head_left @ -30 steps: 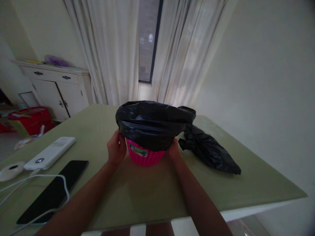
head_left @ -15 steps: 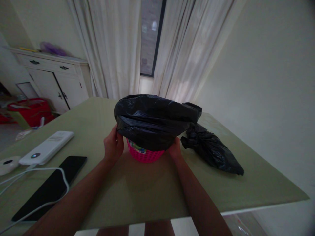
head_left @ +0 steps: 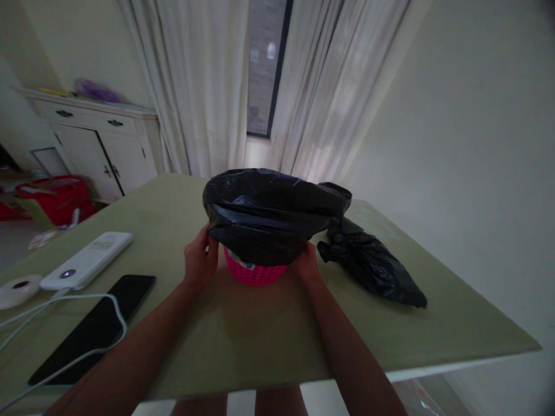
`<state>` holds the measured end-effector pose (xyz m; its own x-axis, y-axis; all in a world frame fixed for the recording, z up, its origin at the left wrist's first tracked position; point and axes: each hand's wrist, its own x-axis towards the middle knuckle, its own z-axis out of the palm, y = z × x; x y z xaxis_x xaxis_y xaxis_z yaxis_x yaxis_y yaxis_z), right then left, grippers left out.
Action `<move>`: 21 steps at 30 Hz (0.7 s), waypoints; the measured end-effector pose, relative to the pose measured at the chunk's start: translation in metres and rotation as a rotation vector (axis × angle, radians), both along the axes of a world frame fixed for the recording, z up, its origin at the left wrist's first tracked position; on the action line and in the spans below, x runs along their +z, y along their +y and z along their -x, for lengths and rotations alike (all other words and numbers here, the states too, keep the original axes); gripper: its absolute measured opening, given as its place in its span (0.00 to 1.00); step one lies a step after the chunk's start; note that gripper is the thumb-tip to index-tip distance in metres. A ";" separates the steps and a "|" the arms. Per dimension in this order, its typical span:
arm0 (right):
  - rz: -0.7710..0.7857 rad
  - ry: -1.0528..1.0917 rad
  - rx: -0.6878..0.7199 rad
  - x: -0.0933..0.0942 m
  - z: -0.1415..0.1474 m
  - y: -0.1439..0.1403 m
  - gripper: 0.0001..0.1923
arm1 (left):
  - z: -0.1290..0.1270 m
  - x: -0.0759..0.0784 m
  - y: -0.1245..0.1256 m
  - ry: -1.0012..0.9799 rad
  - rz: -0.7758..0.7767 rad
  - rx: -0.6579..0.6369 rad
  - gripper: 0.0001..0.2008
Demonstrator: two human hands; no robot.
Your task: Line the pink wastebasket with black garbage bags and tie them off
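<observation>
A black plastic bag (head_left: 269,214) is draped over a pink basket (head_left: 255,275) with a perforated wall, hiding its rim and most of its upper side. A strip of a colourful label shows just under the bag's edge. My left hand (head_left: 201,257) is closed on the bag's lower left edge, thumb and fingers pinching the film. At the lower right edge, my right hand (head_left: 307,263) grips the bag, its fingertips hidden beneath the plastic. To the right lies a second, bunched black plastic bag (head_left: 373,266), apart from my right hand.
On the left of the green table (head_left: 425,329) lie a white power bank (head_left: 89,260), a black phone (head_left: 91,329), a white cable (head_left: 113,306) and a round white object (head_left: 19,290). A white cabinet (head_left: 99,144) and red bag (head_left: 56,199) stand beyond.
Both hands stay on the bag, whose edge now sits slightly lower over the label. The view has shifted a little.
</observation>
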<state>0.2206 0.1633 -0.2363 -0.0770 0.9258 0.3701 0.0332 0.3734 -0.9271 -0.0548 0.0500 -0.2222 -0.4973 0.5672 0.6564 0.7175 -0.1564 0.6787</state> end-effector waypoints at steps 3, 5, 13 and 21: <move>0.002 -0.001 -0.006 0.001 0.000 0.000 0.16 | 0.000 0.001 0.000 -0.008 0.017 -0.005 0.21; 0.004 -0.002 -0.008 0.001 0.000 0.000 0.15 | -0.001 0.003 0.000 -0.020 0.024 -0.021 0.21; 0.017 0.029 0.021 -0.009 -0.002 0.007 0.13 | -0.001 0.006 -0.002 -0.078 0.101 -0.090 0.23; 0.023 0.010 0.008 -0.012 -0.005 0.010 0.12 | 0.000 0.009 -0.003 -0.099 0.159 -0.161 0.27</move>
